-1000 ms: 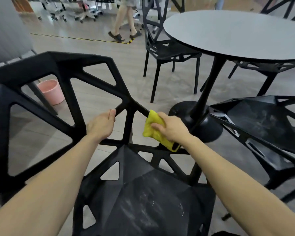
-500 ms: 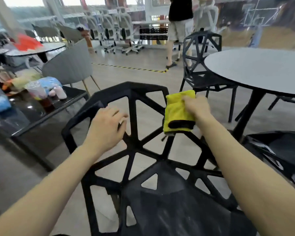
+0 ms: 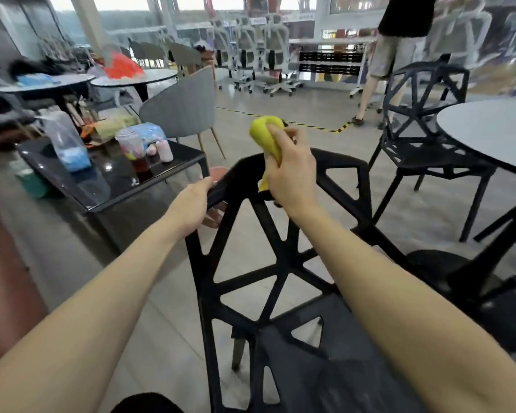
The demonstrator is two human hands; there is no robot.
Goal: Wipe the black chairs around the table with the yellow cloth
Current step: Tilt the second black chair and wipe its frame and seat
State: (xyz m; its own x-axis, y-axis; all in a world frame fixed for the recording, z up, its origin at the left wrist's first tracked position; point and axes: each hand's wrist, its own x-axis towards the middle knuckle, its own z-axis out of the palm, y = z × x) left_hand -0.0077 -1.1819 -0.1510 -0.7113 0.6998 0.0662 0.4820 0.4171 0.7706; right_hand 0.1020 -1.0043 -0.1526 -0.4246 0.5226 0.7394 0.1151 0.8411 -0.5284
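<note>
Left hand (image 3: pixel 191 204) grips the chair (image 3: pixel 283 263) back's top-left corner. Right hand (image 3: pixel 292 171) clutches the bunched cloth (image 3: pixel 265 129) just above the top rail. Rail runs left-right beneath it; right hand nearer.

- Just under the right hand (image 3: pixel 292 177) fingers: top rail of black chair (image 3: pixel 283 263), barring the way down.
- Beyond the fingertips: open floor (image 3: pixel 280 114).
- Left of them: cluttered dark table (image 3: pixel 111 186).
- Right: second black chair (image 3: pixel 423 120), round table (image 3: pixel 489 129).
</note>
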